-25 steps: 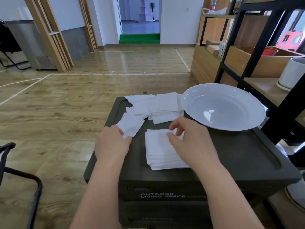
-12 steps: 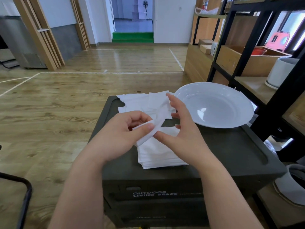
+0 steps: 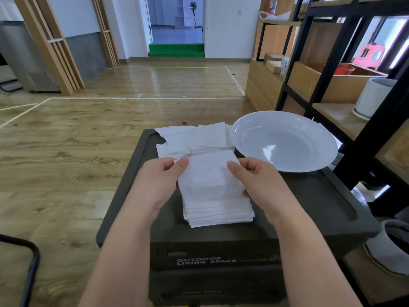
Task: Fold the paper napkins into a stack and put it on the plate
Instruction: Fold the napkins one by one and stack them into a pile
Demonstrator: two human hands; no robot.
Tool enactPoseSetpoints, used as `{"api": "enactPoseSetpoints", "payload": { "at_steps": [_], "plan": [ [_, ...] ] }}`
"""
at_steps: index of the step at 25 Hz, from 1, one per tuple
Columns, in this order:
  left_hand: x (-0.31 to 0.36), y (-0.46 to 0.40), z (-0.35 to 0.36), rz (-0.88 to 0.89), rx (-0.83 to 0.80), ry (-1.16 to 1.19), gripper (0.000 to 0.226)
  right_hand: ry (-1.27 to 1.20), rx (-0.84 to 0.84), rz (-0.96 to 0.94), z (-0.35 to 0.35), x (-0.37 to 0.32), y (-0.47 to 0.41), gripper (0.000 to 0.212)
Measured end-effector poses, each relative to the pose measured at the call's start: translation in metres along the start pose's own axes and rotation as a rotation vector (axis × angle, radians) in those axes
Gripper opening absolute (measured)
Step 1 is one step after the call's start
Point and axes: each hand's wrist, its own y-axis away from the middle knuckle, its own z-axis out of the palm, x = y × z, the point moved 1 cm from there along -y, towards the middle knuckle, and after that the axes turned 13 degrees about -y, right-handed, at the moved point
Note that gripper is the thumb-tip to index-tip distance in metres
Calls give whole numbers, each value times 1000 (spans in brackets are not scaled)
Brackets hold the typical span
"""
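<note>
- Left hand (image 3: 162,176) pinches the napkin's (image 3: 209,171) left edge, thumb on top.
- Right hand (image 3: 257,178) pinches its right edge.
- Napkin seems just above the stack (image 3: 218,209), beside the plate (image 3: 285,140).

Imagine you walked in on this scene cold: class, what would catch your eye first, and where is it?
Probably the two hands, left hand and right hand, pinching a white napkin over the folded stack at the middle of the dark box lid. Next, the big white plate, bare, at the lid's far right, with loose napkins left of it.
</note>
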Motion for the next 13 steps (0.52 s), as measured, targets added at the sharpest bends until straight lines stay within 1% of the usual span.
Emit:
{"api": "enactPoseSetpoints", "payload": {
  "at_steps": [3, 5, 7, 9, 11, 13],
  "plan": [
    [-1, -1, 8, 31, 25, -60, 52, 135, 70, -14, 1, 4, -4, 34],
    [3, 1, 15, 53, 124, -141, 50, 219, 74, -2, 1, 7, -6, 43],
    [5, 2, 23, 84, 221, -309, 49, 299, 70, 2, 0, 9, -6, 43],
    [3, 2, 29, 105, 274, -488, 46, 419, 85, -19, -1, 10, -6, 39],
    [1, 1, 32, 101, 275, -584, 43, 554, 112, -48, 0, 11, -6, 35],
    [1, 0, 34, 97, 271, -637, 44, 638, 121, -61, 1, 13, -7, 33]
  ]
}}
